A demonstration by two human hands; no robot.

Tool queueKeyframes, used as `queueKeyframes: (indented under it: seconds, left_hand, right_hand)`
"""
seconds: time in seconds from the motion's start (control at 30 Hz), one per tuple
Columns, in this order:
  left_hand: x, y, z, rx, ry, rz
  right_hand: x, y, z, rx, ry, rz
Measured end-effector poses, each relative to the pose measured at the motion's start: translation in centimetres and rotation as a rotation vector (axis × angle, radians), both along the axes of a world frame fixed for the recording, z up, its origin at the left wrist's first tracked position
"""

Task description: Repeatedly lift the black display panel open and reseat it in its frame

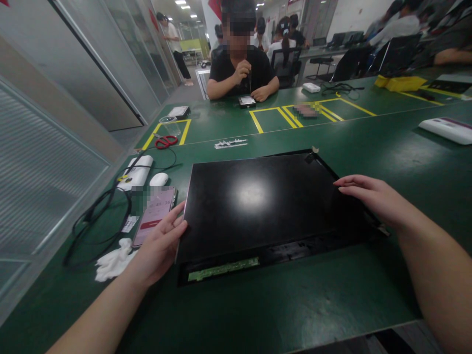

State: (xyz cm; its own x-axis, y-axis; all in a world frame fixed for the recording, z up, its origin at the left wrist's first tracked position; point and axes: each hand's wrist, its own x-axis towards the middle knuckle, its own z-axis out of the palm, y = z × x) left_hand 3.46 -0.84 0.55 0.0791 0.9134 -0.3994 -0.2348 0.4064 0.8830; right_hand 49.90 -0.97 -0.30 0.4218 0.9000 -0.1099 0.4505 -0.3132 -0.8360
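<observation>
A black display panel (254, 201) lies face up over a black back cover (291, 250), turned slightly so that the cover shows along the front and right. My left hand (157, 241) is closed around the panel's left edge, thumb on the near side. At the right, my right hand (372, 196) has its fingertips and thumb pinched together at the cover's right edge. A green strip (223, 269) runs along the cover's front left. Light glares on the panel's middle.
Left of the panel lie a phone (157, 214), a white mouse (159, 179), a white power strip (136, 172), black cables (86, 216) and crumpled white gloves (115, 259). Beyond are red-handled scissors (166, 142) and white scraps (230, 143). Across the green table (413, 172) a person handles a hard drive (247, 102).
</observation>
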Motion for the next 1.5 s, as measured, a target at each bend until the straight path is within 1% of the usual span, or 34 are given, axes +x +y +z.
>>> queueKeyframes:
  seconds: [0.1,0.27,0.37,0.47,0.63,0.77,1.17,1.5]
  left_hand:
    - [0.1,0.0,0.0,-0.012,-0.009,0.019]
    - [0.7,-0.1,0.3,-0.026,0.001,0.071]
    - [0.9,-0.1,0.5,-0.031,-0.003,0.101]
    - [0.8,-0.1,0.4,-0.005,-0.003,0.095]
    - [0.3,-0.1,-0.1,0.053,-0.014,0.043]
    - [0.1,-0.1,-0.4,0.071,-0.009,0.018]
    - [0.0,0.0,-0.9,0.088,-0.019,-0.025]
    - [-0.1,-0.1,-0.8,0.081,0.000,-0.041]
  right_hand:
    - [0.2,0.1,-0.4,-0.029,-0.079,0.017]
    - [0.8,0.2,-1.2,-0.076,-0.335,0.064]
    - [0.9,0.2,-1.3,-0.065,-0.399,0.076]
    - [0.7,0.1,-1.1,-0.065,-0.421,0.086]
    - [0.2,0.0,-0.2,-0.127,-0.432,0.085]
    - [0.0,0.0,0.1,-0.155,-0.435,0.081]
    - [-0.2,0.2,0.0,-0.137,-0.452,0.042]
    - [0.1,0.2,-0.2,-0.148,-0.467,0.045]
